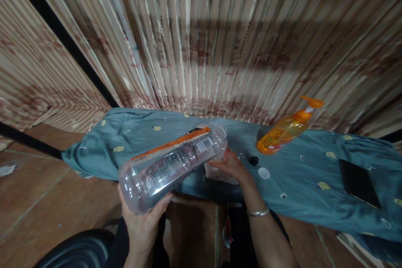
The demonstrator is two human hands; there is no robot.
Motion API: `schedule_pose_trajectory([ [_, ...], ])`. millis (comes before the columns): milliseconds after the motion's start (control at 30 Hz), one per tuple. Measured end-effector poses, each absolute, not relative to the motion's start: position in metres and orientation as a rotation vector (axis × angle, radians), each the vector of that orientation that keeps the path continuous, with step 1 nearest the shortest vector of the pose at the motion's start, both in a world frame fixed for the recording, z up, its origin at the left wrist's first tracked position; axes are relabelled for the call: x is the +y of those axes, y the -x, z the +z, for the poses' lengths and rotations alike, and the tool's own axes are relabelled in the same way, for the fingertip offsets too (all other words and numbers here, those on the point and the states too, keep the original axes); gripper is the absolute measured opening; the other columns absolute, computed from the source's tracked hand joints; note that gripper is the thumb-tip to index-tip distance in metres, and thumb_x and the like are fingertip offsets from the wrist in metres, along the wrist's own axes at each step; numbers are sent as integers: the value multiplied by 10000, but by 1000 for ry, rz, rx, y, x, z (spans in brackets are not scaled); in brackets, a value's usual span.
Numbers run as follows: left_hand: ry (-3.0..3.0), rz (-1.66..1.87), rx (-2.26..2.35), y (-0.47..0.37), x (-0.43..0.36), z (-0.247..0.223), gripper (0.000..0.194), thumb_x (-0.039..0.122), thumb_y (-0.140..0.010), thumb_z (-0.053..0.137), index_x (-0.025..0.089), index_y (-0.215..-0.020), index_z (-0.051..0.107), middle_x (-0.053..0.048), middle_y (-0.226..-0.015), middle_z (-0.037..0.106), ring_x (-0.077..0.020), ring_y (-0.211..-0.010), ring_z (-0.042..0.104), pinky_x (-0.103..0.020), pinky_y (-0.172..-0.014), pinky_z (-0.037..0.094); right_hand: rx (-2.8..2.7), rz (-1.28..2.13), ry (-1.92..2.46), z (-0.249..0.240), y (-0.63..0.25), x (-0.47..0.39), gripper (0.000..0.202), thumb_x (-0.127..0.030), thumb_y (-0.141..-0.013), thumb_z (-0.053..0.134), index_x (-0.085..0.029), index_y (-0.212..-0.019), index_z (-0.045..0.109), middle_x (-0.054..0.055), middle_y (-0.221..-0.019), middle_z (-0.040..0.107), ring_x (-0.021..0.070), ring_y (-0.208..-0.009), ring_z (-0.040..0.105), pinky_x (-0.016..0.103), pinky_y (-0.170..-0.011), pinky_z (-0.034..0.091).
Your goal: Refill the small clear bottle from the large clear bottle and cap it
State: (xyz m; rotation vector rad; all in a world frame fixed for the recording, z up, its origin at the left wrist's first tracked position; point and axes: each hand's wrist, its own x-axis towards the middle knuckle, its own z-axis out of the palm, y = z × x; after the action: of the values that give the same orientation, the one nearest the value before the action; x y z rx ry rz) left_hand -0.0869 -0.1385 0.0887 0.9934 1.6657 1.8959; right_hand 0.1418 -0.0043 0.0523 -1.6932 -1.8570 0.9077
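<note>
A large clear plastic bottle (176, 163) with an orange-edged printed label and a barcode lies tilted across the middle of the view. My left hand (141, 217) grips its lower-left end from below, with the thumb along the near side. My right hand (234, 165) is closed at the bottle's upper-right end; its fingertips are partly hidden there. Under my right hand lies a crumpled whitish, partly see-through piece (221, 176) whose kind I cannot make out. To the right are a small black cap (253, 161) and a white disc (264, 173).
An orange pump bottle (284, 134) stands farther right on the teal patterned cloth (301, 180). A dark flat object (359, 184) lies near the right end. Behind hangs a striped curtain (201, 42). A black round seat (78, 251) is at the lower left.
</note>
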Motion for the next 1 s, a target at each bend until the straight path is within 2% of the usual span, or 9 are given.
schedule_pose_trajectory([
  [333, -980, 1901, 1729, 93, -145, 81, 958, 321, -439, 926, 172, -1298, 530, -121, -1175, 632, -273, -1037, 646, -399, -933, 515, -1860, 903, 1677, 52, -140, -6, 606, -436, -705, 748, -207, -1216, 515, 89, -1128, 710, 283, -1023, 687, 358, -849, 528],
  [600, -957, 1906, 1746, 81, -143, 90, 857, 403, -445, 908, 144, -1200, 596, -85, -983, 678, -263, -842, 687, -419, -854, 554, -1848, 949, 1665, 52, -142, -7, 607, -400, -716, 736, -195, -1231, 489, 107, -1130, 703, 280, -1016, 683, 363, -849, 519],
  [700, -946, 1938, 1747, 82, -142, 89, 871, 410, -452, 901, 151, -1219, 581, -63, -933, 683, -252, -815, 688, -413, -841, 559, -1834, 958, 1652, 51, -143, -7, 606, -420, -713, 733, -194, -1219, 487, 112, -1145, 697, 283, -1029, 680, 367, -855, 519],
  [1000, -975, 1934, 1731, 85, -146, 86, 863, 386, -484, 899, 164, -1249, 568, -92, -1035, 673, -252, -883, 680, -401, -864, 553, -1862, 913, 1668, 50, -138, -7, 629, -460, -708, 729, -180, -1212, 477, 125, -1106, 706, 302, -1000, 689, 383, -835, 527],
])
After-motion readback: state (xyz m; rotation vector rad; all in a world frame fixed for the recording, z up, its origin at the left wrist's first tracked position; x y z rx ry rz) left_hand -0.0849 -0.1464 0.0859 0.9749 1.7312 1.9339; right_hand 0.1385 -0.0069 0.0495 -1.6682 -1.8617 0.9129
